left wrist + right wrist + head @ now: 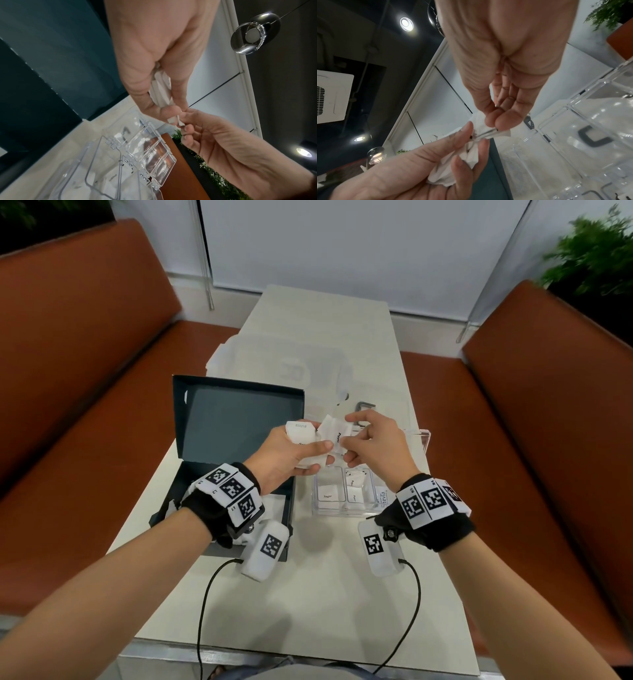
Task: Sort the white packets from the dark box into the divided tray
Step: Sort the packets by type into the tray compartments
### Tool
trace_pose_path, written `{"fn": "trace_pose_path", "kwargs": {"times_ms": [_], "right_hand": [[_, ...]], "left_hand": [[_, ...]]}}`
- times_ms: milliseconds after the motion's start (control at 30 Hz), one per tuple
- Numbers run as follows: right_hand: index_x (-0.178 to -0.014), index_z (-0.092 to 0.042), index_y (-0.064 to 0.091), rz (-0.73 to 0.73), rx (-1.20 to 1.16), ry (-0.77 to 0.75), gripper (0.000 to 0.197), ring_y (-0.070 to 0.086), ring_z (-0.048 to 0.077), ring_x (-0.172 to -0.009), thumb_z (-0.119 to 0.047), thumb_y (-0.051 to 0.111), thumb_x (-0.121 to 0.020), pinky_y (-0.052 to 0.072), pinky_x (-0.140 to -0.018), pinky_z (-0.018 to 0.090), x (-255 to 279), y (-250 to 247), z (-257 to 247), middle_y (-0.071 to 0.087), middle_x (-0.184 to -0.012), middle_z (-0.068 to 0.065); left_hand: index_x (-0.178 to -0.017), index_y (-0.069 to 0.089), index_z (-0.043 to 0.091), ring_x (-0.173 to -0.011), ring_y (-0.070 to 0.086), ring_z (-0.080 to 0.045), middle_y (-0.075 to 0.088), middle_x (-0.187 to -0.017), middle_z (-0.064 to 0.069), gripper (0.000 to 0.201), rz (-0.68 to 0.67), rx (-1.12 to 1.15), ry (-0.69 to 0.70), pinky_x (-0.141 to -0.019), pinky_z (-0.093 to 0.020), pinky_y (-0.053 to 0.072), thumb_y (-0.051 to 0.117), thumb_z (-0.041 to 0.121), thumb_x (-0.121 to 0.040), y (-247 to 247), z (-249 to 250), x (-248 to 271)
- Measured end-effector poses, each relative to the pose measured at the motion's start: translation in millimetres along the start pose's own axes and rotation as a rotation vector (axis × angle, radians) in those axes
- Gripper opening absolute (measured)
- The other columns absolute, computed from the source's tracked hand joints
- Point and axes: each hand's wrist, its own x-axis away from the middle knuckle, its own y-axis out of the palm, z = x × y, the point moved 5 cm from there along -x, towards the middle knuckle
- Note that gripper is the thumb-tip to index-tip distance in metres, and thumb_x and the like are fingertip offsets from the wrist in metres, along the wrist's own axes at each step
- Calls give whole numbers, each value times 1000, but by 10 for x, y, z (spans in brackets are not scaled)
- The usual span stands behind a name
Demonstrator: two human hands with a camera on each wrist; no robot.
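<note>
My left hand [298, 454] holds a small stack of white packets [301, 436] above the gap between the dark box [236, 419] and the clear divided tray [346, 510]. My right hand [366, 440] pinches one white packet [334, 431] off that stack between thumb and fingers. In the right wrist view the pinched packet [489, 133] stretches between both hands, and the left wrist view shows the stack's edges [161, 86] in my left hand's grip. In the tray lie a Sugar packet [327, 493] in the left cell and pepper packets [355, 487] in the middle cell.
The dark box stands open with its lid up on the pale table [325, 577]. A clear tray lid [416, 436] is hinged up behind the tray. Clear plastic packaging [284, 364] lies further back. Orange benches [85, 354] flank the table. Cables [205, 594] trail off both wrists.
</note>
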Motion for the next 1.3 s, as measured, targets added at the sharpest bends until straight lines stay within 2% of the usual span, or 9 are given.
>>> {"fn": "trace_pose_path", "kwargs": {"times_ms": [167, 300, 367, 600, 800, 933, 1033, 1167, 1300], "right_hand": [[-107, -12, 61, -49, 2, -5, 32, 66, 16, -53, -4, 74, -79, 54, -55, 26, -27, -45, 0, 65, -58, 5], [-102, -9, 62, -52, 13, 7, 29, 65, 14, -51, -3, 75, -77, 54, -53, 25, -58, -76, 28, 66, -60, 9], [-100, -10, 63, -46, 9, 4, 27, 66, 14, -52, -4, 75, -77, 55, -54, 26, -72, -87, 39, 67, -62, 10], [-86, -10, 70, 10, 11, -55, 5, 67, 15, -57, -14, 72, -82, 56, -55, 25, -108, -157, 23, 68, -68, 2], [-85, -16, 72, -103, 102, -15, 10, 60, 6, -50, -15, 79, -77, 54, -56, 23, -189, -217, 83, 67, -63, -1], [-77, -14, 71, -111, 57, 9, 9, 60, 6, -51, -15, 80, -77, 53, -53, 21, -215, -250, 123, 65, -60, -2], [-77, -12, 70, -108, 36, 30, 10, 62, 7, -55, -15, 80, -76, 54, -54, 22, -241, -280, 166, 66, -64, 0], [-80, -10, 69, -125, 33, 45, 9, 65, 11, -58, -12, 78, -77, 57, -57, 24, -256, -341, 194, 71, -72, 12], [-89, -17, 73, -50, 210, -44, 9, 61, 6, -57, -15, 75, -81, 55, -58, 18, -280, -485, 254, 70, -70, 2]], "left_hand": [[-109, 64, 14, -86, 73, -27, 73, -100, -12, 32, -2, -35, -32, -56, -24, 54, 76, 4, -81, 18, 5, -55], [-114, 64, 13, -85, 73, -26, 74, -99, -11, 31, -8, -38, -67, -58, -25, 55, 74, 18, -85, 56, 7, -94], [-116, 64, 10, -81, 73, -25, 74, -96, -10, 33, 26, -56, -59, -57, -25, 55, 74, 17, -86, 57, -1, -122], [-109, 66, 12, -76, 73, -26, 74, -99, -13, 27, 96, -158, -33, -51, -24, 52, 76, 10, -83, 56, -21, -215], [-109, 67, 14, -73, 74, -23, 76, -93, -9, 32, 84, -231, -55, -50, -23, 53, 79, 11, -80, 60, -10, -235], [-111, 67, 13, -76, 73, -25, 75, -99, -10, 33, 43, -195, -78, -53, -24, 52, 78, 23, -82, 101, -11, -237], [-109, 68, 14, -77, 73, -27, 74, -100, -12, 30, 48, -157, -100, -52, -25, 52, 76, 27, -83, 107, -20, -254], [-97, 68, 17, -72, 71, -27, 75, -95, -12, 16, 93, -134, -112, -50, -24, 52, 76, 23, -84, 72, -39, -263], [-95, 65, 13, -76, 69, -32, 72, -101, -17, 15, 171, -82, -129, -46, -24, 50, 75, 18, -85, -38, -45, -257]]}}
